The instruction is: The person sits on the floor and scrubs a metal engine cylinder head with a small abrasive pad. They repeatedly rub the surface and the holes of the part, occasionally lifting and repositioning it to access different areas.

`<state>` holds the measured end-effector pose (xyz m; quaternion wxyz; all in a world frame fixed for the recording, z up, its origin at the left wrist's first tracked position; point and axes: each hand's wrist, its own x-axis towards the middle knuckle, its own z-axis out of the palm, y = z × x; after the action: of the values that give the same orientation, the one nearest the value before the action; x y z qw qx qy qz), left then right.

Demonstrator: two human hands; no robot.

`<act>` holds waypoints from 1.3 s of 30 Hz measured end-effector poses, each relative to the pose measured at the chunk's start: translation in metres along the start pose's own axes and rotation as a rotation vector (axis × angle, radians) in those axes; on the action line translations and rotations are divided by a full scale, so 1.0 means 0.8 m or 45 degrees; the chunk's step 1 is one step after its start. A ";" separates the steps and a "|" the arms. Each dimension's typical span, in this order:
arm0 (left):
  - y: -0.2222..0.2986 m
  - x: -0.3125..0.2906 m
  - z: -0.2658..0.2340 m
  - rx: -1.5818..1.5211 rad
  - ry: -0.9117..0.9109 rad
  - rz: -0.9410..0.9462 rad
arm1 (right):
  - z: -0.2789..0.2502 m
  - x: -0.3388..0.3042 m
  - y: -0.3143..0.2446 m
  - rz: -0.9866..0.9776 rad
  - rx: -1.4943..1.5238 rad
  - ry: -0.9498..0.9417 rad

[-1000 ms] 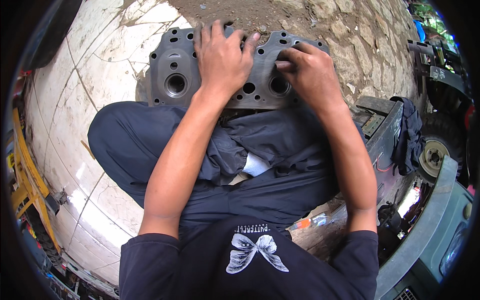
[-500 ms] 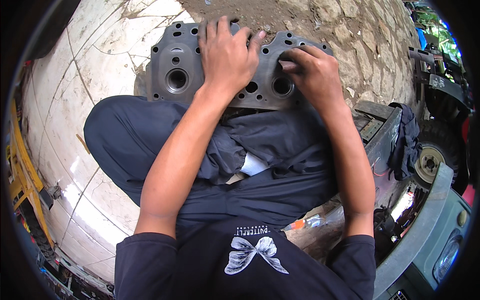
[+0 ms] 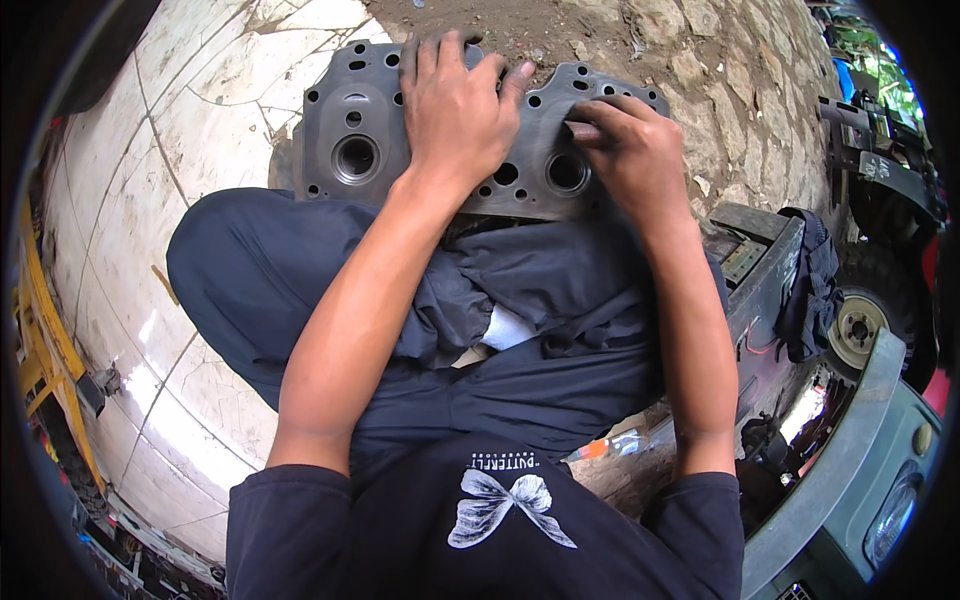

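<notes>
- We're up on the person's head, left camera of a side-by-side pair, looking steeply down!
- The shirt [image 3: 600, 540] sits nearest, filling the lower edge; dead centre come the dark trousers [image 3: 280, 255].
- Upright and unmirrored, it runs out to the left hand [image 3: 458, 115] and right hand [image 3: 635, 145] at the metal block [image 3: 325, 130] near the top.
- And what a spread: fisheye-wide, pale floor [image 3: 130, 260] at left, green vehicle [image 3: 850, 530] at lower right, straight edges bending toward the rim.

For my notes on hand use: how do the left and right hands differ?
The left hand lies spread on the metal block; the right hand is curled, pinching a small dark piece. The left hand is near the block's middle, the right hand over its right part. Both have darkened fingers.
</notes>
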<state>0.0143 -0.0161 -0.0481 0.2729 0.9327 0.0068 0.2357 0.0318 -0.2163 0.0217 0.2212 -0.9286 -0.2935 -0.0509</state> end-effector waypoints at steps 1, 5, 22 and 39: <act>0.001 0.000 -0.001 -0.028 0.007 -0.011 | -0.001 0.001 -0.001 -0.053 -0.040 0.010; 0.003 0.001 -0.003 -0.070 0.003 -0.018 | -0.008 0.001 -0.001 0.099 0.041 -0.026; 0.000 -0.001 -0.002 -0.043 0.002 0.013 | -0.007 0.002 -0.001 -0.018 -0.031 0.026; -0.002 -0.002 0.000 0.000 0.015 0.040 | -0.004 0.006 0.000 -0.066 -0.127 -0.025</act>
<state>0.0134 -0.0152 -0.0496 0.2690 0.9313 -0.0063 0.2454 0.0359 -0.2155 0.0258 0.1702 -0.9311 -0.3166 -0.0621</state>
